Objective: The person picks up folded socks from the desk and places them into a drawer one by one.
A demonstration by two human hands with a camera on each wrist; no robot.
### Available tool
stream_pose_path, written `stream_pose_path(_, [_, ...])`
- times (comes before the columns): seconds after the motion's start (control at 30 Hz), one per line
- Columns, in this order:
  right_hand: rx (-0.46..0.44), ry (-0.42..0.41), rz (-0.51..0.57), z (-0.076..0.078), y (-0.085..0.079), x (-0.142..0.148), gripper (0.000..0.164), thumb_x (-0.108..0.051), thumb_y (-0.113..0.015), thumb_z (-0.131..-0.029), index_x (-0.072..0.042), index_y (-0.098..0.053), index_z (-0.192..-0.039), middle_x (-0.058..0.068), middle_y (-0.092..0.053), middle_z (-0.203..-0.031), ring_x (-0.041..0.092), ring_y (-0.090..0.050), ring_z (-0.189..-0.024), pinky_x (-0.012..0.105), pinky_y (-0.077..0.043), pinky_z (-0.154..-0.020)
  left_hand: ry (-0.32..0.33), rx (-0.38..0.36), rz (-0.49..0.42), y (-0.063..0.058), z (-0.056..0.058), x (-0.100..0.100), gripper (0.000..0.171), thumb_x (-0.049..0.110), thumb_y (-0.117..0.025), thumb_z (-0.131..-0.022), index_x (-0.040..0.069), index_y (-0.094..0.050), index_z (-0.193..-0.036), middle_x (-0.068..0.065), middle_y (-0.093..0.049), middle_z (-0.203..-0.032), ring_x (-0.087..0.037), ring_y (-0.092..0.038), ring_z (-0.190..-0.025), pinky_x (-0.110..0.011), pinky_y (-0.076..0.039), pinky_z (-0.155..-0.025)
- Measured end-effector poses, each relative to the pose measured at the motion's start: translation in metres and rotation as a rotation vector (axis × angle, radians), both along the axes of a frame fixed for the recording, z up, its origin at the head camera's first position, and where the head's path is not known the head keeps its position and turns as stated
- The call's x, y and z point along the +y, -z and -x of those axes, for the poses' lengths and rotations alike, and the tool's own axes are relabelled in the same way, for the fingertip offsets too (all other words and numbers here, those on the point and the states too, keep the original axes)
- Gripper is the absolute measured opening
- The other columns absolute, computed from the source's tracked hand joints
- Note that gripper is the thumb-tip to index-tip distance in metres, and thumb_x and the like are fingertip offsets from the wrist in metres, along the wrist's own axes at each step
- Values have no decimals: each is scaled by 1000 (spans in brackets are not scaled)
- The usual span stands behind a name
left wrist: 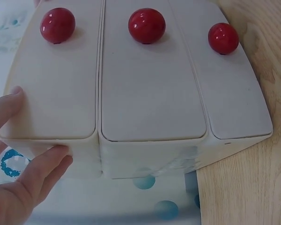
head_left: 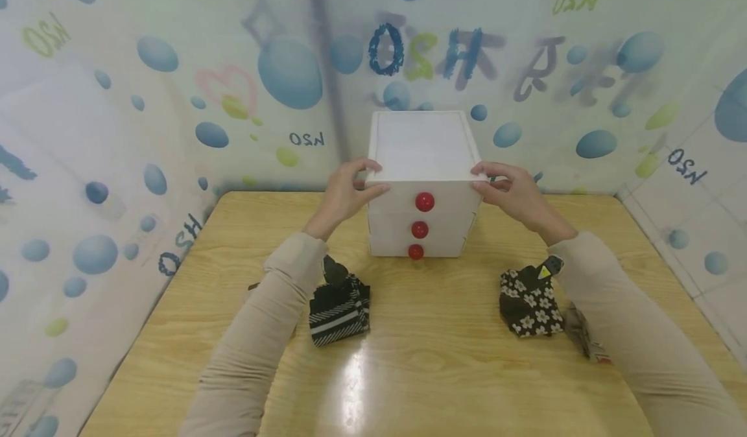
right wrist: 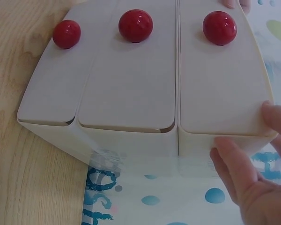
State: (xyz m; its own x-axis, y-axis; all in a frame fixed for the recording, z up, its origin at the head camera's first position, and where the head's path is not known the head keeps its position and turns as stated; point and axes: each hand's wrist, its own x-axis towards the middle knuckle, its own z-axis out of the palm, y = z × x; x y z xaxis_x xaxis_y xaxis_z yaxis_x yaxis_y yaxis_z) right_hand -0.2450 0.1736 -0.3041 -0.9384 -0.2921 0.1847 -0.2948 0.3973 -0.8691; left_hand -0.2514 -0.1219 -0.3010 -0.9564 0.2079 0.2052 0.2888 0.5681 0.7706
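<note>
A small white drawer cabinet [head_left: 423, 145] with three stacked drawers and round red knobs [head_left: 425, 201] stands at the back of the wooden table. My left hand [head_left: 348, 194] holds its top left front corner. In the left wrist view the left thumb [left wrist: 11, 105] lies on the front of the top drawer, with other fingers against the side. The opposite top corner is held by my right hand [head_left: 510, 194]. One right finger [right wrist: 236, 161] touches the side wall in the right wrist view. All three drawers are pushed in.
A black-and-white striped cloth item [head_left: 340, 310] lies by the left sleeve. On the right is a black floral cloth item [head_left: 530, 304], beside a greyish thing [head_left: 580, 336] partly hidden by the sleeve. A patterned wall covering [head_left: 292, 74] rises behind the table [head_left: 432, 372].
</note>
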Motion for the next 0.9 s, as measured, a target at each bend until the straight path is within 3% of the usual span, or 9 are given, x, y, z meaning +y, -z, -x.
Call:
stream_pose_path(0.17, [-15, 4, -18, 0, -1, -1, 42, -22, -56, -88, -2, -48, -124, 16, -38, -132, 36, -51, -104, 28, -51, -75, 1, 9, 10, 0, 0, -2, 39, 28, -67, -79, 13, -53, -112, -6, -46, -125, -28, -55, -100, -32, -50, -75])
stream_pose_path(0.47, [-21, 23, -117, 5, -10, 0, 53, -25, -61, -84, -5, -42, -130, 15, -40, -132, 38, -47, -109, 51, -44, -83, 18, 18, 5, 0, 1, -4, 38, 27, -67, -79, 12, -53, -112, -6, -46, -124, -27, -54, -102, -33, -49, -79])
stream_pose_path(0.9, [-73, 0, -174, 15, -22, 1, 55, -24, -67, -79, -3, -46, -126, 15, -37, -133, 34, -47, -111, 44, -48, -80, 47, 25, -23, -1, 2, -6, 37, 26, -68, -79, 11, -54, -109, -7, -48, -122, -29, -51, -106, -37, -46, -85])
